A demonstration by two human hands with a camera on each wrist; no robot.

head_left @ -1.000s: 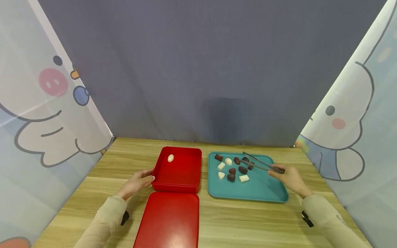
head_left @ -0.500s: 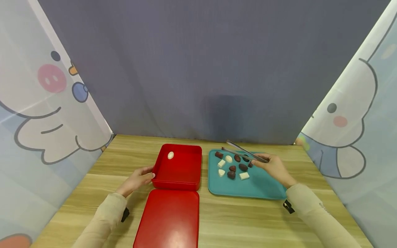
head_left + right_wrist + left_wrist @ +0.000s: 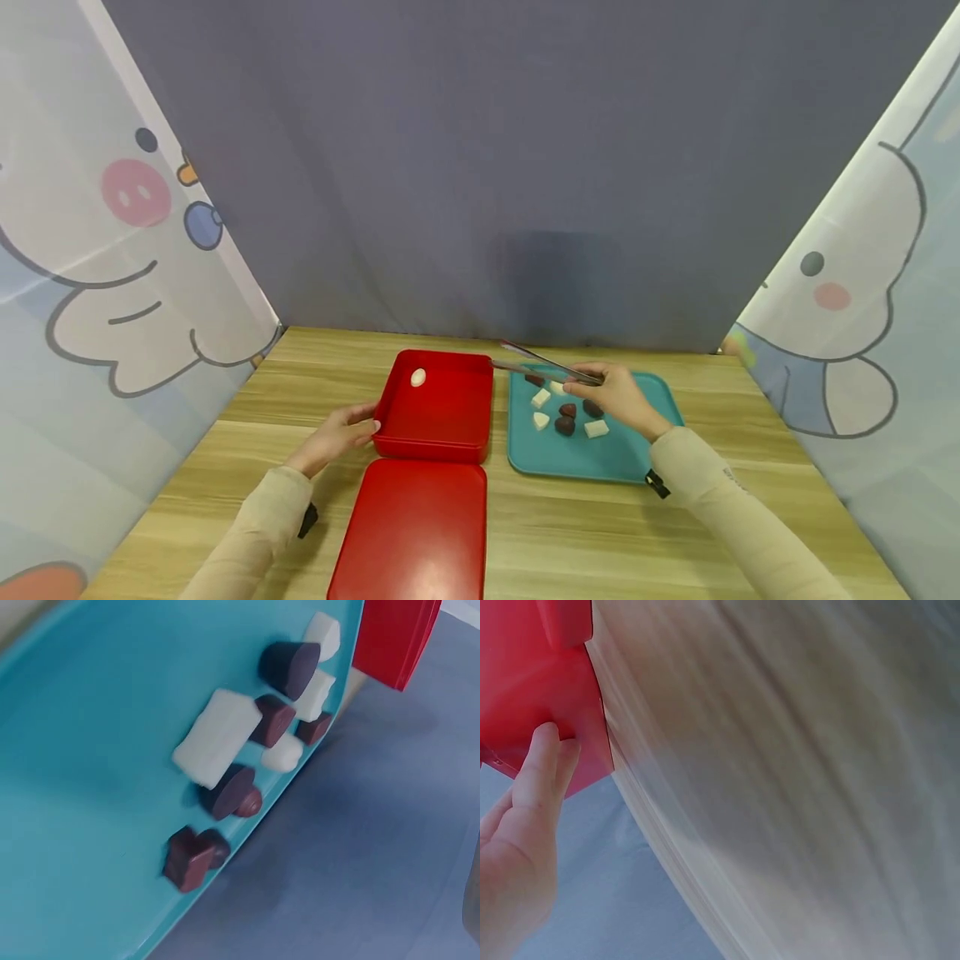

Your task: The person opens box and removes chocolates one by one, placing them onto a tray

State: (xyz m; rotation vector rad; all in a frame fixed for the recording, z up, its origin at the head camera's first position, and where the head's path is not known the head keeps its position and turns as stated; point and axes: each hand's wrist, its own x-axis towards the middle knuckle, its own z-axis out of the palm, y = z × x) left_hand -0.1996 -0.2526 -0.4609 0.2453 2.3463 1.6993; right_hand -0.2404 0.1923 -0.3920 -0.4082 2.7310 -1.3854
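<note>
My left hand (image 3: 339, 437) rests its extended fingers against the left wall of an uncovered red box (image 3: 435, 408); the left wrist view shows fingertips (image 3: 546, 739) touching that wall. One white oval piece (image 3: 417, 377) lies inside. With my right hand (image 3: 617, 396), I grip metal tongs (image 3: 543, 375) above the teal tray (image 3: 577, 462). Their tips point left, apart, at the box's back right corner; whether they carry anything is too small to tell. Brown chocolates (image 3: 289, 667) and white pieces (image 3: 217, 739) lie on the tray. My right hand hides part of it.
A flat red lid (image 3: 412, 529) lies in front of the box. Both stand on a wood-grain table (image 3: 555, 533) left of the tray. A grey curtain (image 3: 480, 167) closes off the back, with printed cloths (image 3: 142, 275) at the sides.
My right hand has moved left across the tray, bringing the tongs' tips from above the chocolates to the box's right rim. The left hand has stayed at the box.
</note>
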